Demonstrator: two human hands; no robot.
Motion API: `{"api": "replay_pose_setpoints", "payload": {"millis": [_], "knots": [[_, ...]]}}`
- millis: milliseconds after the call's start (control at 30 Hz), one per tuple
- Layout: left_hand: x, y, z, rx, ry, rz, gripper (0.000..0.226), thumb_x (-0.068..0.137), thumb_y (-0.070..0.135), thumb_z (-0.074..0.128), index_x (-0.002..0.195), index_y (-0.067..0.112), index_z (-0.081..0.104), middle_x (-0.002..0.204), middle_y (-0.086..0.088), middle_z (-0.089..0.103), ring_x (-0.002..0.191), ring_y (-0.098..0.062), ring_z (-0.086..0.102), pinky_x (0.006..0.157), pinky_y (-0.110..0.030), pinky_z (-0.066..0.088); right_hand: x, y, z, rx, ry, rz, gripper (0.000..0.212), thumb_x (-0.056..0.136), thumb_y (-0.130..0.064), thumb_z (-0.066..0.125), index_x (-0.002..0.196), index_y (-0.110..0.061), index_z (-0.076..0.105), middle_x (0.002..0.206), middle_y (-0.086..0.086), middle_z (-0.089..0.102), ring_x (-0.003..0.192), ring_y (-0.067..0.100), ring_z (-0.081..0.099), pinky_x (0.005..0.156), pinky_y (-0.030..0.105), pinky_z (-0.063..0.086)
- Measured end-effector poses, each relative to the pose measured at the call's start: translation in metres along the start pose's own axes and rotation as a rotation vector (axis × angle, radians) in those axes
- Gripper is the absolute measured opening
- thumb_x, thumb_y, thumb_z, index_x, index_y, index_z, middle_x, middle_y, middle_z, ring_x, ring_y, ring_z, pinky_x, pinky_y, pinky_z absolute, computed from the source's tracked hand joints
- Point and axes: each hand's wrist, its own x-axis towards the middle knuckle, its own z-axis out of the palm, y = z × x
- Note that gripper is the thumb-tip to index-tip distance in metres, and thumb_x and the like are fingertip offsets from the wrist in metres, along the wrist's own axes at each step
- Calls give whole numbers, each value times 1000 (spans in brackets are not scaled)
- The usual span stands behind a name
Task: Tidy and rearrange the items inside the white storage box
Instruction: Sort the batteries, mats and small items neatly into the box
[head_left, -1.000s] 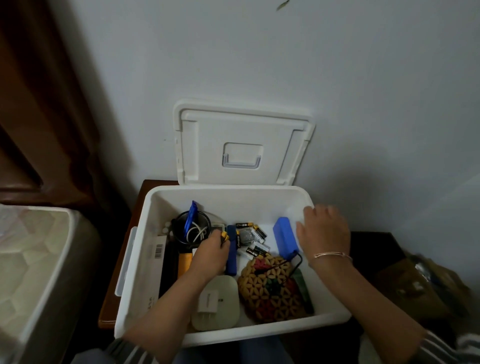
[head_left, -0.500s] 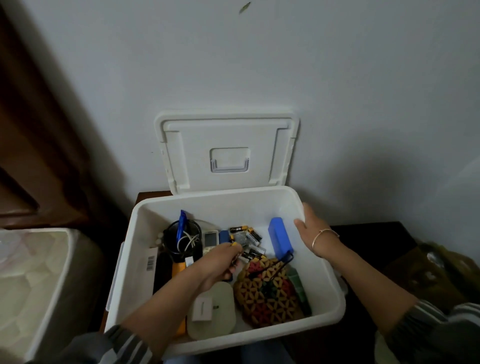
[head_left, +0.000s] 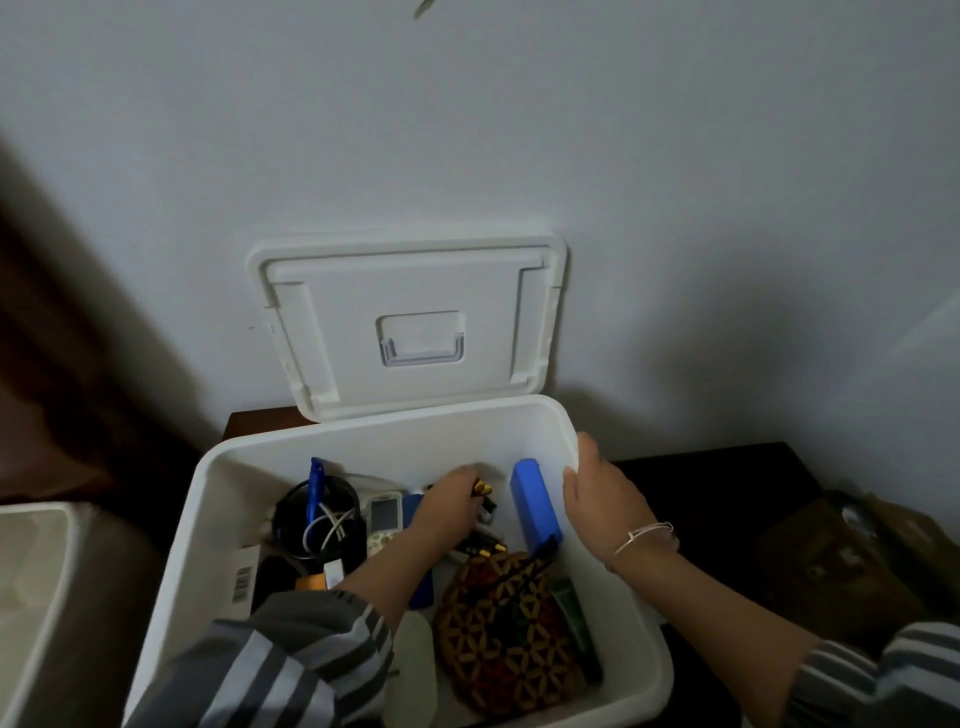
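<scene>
White plastic formed the storage box (head_left: 208, 483), which stood open on a dark wooden stand (head_left: 249, 422) against the wall, its lid (head_left: 410, 291) propped upright behind the back edge. The left hand (head_left: 447, 501) reached in over the near edge to the middle of the back wall, fingers curled round a few batteries (head_left: 483, 488) whose gold ends stuck out past the knuckles. The right hand (head_left: 605, 501) held the box's right edge near the back right corner, thumb inside the wall and fingers over the rim; a thin bracelet (head_left: 647, 535) circled its wrist.

More batteries (head_left: 480, 550) lay loose on the floor of the box just under the left hand. A blue case (head_left: 535, 506) leaned along the right wall, beside the right hand. A patterned pouch (head_left: 501, 639) filled the near right corner, with a green tube (head_left: 571, 613) between it and the right wall. Toward the back left corner stood a black cup (head_left: 291, 525) with a white cable and a blue pen (head_left: 314, 491) in it, and a remote (head_left: 384, 517) lay just beside the cup. A barcoded carton (head_left: 242, 577) stood against the left wall. A pale oval charger (head_left: 413, 665) lay at the near edge, partly under the striped sleeve (head_left: 270, 670).
</scene>
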Motion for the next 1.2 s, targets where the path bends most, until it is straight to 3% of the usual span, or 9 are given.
{"api": "replay_pose_setpoints", "payload": {"millis": [133, 300, 433, 667, 800, 867, 933, 1000, 1200], "knots": [[9, -3, -1, 198, 2, 186, 35, 95, 6, 51, 129, 11, 52, 134, -9, 55, 121, -24, 52, 98, -30, 39, 2, 1, 2, -14, 5, 8, 42, 100, -25, 32, 139, -12, 24, 109, 13, 59, 90, 28, 59, 67, 34, 45], [13, -9, -6, 480, -9, 302, 51, 90, 4, 54, 137, 8, 37, 136, -11, 50, 122, -26, 48, 94, -34, 42, 3, 1, 3, -33, 18, 17, 42, 100, -25, 31, 139, -12, 23, 109, 13, 58, 90, 26, 58, 69, 35, 47], [16, -10, -7, 647, -45, 397, 39, 93, 9, 51, 131, 8, 44, 136, -11, 50, 124, -27, 48, 99, -34, 39, 3, 0, 3, -42, 24, 18, 43, 101, -27, 31, 140, -12, 22, 111, 13, 58, 94, 27, 59, 74, 39, 51], [23, -7, -14, 836, -147, 425, 25, 94, 16, 51, 118, 10, 56, 119, -11, 61, 109, -30, 59, 89, -37, 45, 2, 0, 2, -47, 21, 8, 46, 100, -29, 32, 142, -11, 21, 112, 13, 57, 95, 26, 58, 76, 39, 51], [21, -1, -12, 858, -106, 405, 20, 92, 13, 55, 110, 9, 61, 110, -9, 66, 102, -27, 63, 86, -34, 48, 3, 0, 3, -45, 28, 7, 48, 101, -31, 31, 143, -11, 20, 114, 13, 56, 97, 25, 58, 75, 36, 49], [16, 4, -10, 835, -4, 382, 16, 85, 15, 64, 101, 9, 65, 98, -9, 70, 90, -24, 67, 77, -31, 50, 3, 1, 4, -47, 36, 0, 48, 101, -30, 31, 143, -11, 20, 114, 12, 56, 98, 24, 57, 75, 35, 49], [10, 7, -9, 777, 90, 405, 28, 51, 19, 90, 68, 11, 68, 62, -4, 67, 54, -17, 66, 48, -23, 49, 3, 2, 5, -49, 41, -7, 47, 101, -28, 32, 143, -12, 20, 114, 12, 56, 97, 22, 57, 75, 33, 50], [8, 7, -2, 714, 205, 421, 41, 24, 19, 96, 53, 14, 67, 43, -1, 57, 34, -15, 55, 31, -19, 38, 4, 4, 7, -49, 46, -9, 46, 101, -27, 32, 142, -12, 20, 113, 11, 57, 96, 22, 57, 74, 32, 50], [7, 1, 19, 562, 303, 403, 47, 43, 15, 95, 84, 10, 74, 56, -3, 65, 42, -16, 61, 37, -23, 48, 6, 5, 10, -61, 64, -6, 46, 100, -26, 34, 141, -12, 22, 112, 10, 57, 96, 21, 57, 68, 29, 45]]}}
